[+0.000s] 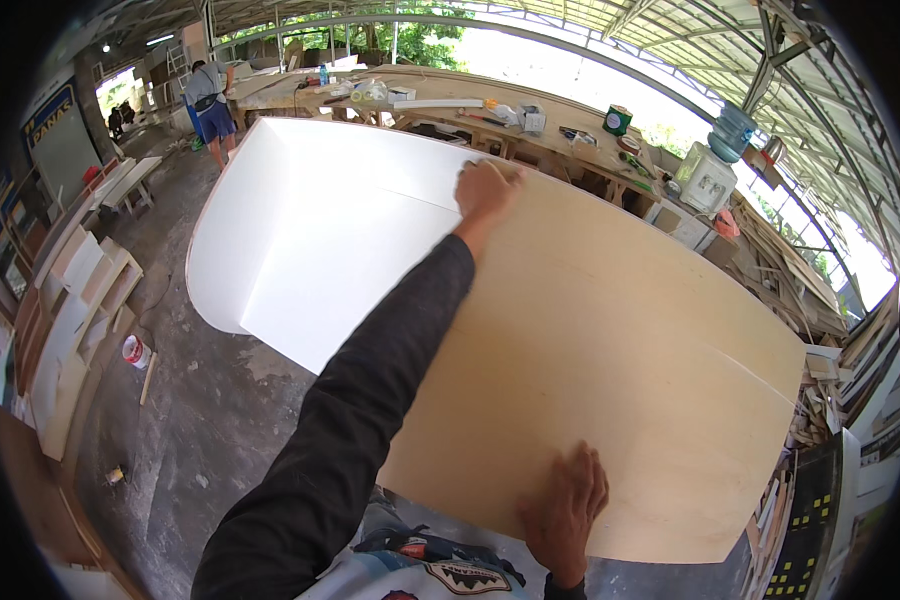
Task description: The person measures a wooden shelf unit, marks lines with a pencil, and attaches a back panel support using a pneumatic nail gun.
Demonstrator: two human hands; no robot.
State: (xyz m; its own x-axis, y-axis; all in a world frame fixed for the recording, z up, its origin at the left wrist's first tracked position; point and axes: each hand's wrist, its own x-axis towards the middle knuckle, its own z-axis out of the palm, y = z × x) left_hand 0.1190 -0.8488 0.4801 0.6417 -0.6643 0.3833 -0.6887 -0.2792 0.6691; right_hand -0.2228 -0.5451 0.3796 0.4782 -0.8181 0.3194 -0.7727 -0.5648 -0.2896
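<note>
A large white box-like shell [320, 240] with a rounded left end lies in front of me. A tan plywood panel [610, 350] covers its right part. Stretched across to the far side, my left hand [488, 190] has its fingers curled around the panel's far left corner, beside the white interior. My right hand [568, 505] rests on the panel near its front edge, fingers extended and holding nothing. A thin pale line crosses the panel's right part.
Behind the shell runs a long workbench [560, 145] with tools, tape rolls and a green can [617, 121]. A water dispenser [705, 180] stands back right, near scrap wood. A bucket [136, 351] sits on the left floor; another person [210, 105] stands far left.
</note>
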